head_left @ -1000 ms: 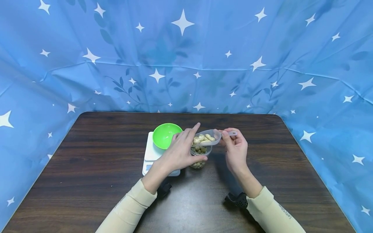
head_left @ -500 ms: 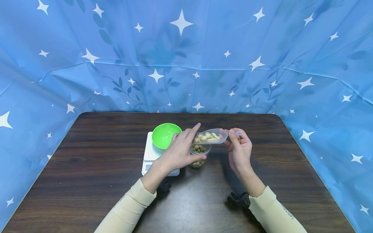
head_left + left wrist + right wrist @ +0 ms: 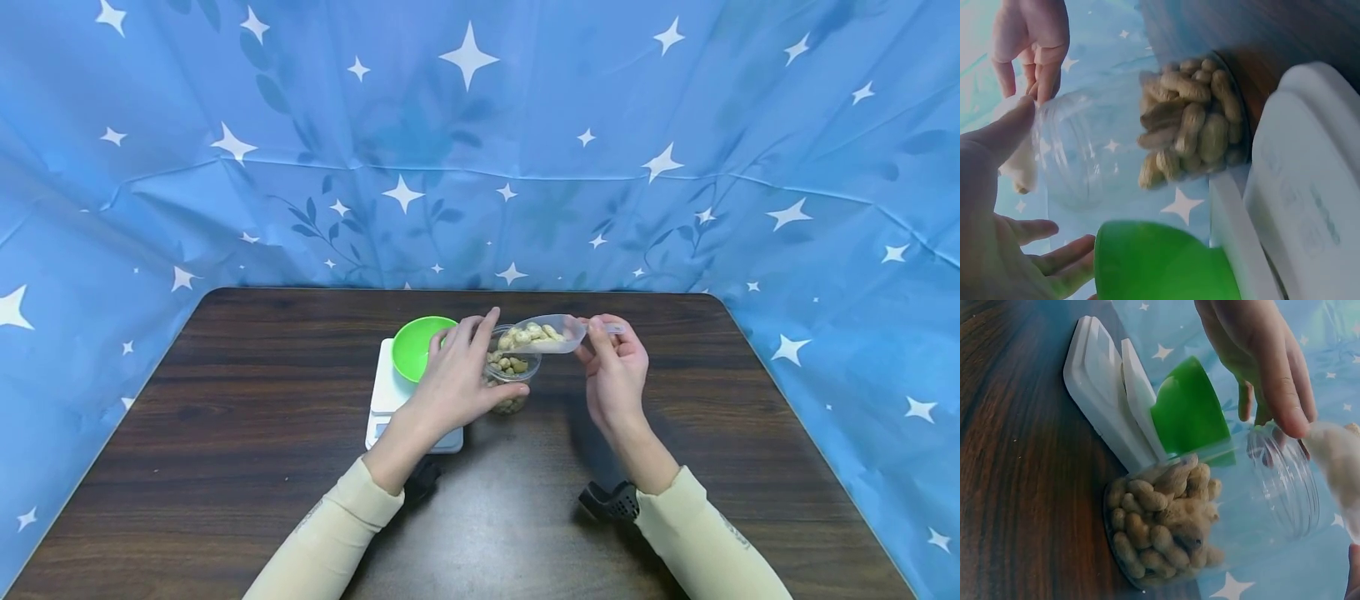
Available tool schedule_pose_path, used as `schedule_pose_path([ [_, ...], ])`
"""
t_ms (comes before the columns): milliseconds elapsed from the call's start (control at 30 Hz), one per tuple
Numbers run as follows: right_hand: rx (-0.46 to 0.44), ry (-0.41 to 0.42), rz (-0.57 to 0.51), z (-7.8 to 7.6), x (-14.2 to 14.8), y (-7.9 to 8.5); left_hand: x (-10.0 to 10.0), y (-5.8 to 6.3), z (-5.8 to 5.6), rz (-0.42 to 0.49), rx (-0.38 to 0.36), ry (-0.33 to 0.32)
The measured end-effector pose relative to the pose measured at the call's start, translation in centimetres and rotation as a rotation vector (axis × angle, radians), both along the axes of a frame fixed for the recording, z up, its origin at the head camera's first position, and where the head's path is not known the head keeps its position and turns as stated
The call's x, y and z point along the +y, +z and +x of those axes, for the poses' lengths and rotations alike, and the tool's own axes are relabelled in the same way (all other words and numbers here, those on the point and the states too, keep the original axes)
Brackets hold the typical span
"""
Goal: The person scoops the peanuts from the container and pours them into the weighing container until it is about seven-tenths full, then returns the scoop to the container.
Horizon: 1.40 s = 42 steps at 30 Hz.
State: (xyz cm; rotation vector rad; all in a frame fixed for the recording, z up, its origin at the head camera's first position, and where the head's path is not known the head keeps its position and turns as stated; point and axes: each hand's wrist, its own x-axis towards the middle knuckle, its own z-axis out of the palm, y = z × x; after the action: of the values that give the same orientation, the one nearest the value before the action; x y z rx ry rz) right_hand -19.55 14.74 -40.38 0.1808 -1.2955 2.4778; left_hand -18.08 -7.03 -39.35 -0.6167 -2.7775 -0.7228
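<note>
My left hand (image 3: 457, 375) spans the mouth of a clear jar (image 3: 1110, 134), thumb at the near side of the rim and fingers around the far side. Peanuts (image 3: 1160, 531) in their shells fill the jar's lower part. With thumb and fingers, my right hand (image 3: 617, 371) pinches the handle of a translucent scoop (image 3: 572, 331). The scoop bears several peanuts (image 3: 528, 335) and hangs over the jar's mouth, tip towards the left hand. Left of the jar, a green bowl (image 3: 414, 350) sits on a white kitchen scale (image 3: 386, 396); the left hand partly hides both.
The dark wooden table (image 3: 247, 433) carries all these things. Behind it hangs a blue cloth (image 3: 480, 225) with white stars. Dark wrist cameras are worn at both cream sleeves (image 3: 330, 529).
The right hand has drawn the loaded scoop to the right, then lifted it slightly away from me. The left hand and jar have shifted a little away from me.
</note>
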Motion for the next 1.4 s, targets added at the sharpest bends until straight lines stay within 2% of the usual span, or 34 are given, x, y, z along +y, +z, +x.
schedule_pose_path([
  [300, 0.033, 0.016, 0.078, -0.7, -1.6, 0.9, -2.6, 0.5, 0.8, 0.035, -0.031, 0.015],
  [633, 0.088, 0.066, 0.211, -1.7, -3.8, 1.6, -4.7, 0.2, 1.0, 0.063, -0.028, 0.062],
  [900, 0.2, 0.131, 0.472, -2.4, -5.0, 2.1, -5.2, 0.0, 1.2, 0.079, -0.015, 0.054],
  [1033, 0.247, 0.128, 0.543, -2.3, -4.9, 2.6, -5.0, -0.2, 1.2, 0.078, -0.019, 0.048],
  [1400, 0.259, 0.113, 0.507, -2.1, -3.3, 3.3, -4.2, -0.2, 0.8, 0.064, -0.012, 0.001],
])
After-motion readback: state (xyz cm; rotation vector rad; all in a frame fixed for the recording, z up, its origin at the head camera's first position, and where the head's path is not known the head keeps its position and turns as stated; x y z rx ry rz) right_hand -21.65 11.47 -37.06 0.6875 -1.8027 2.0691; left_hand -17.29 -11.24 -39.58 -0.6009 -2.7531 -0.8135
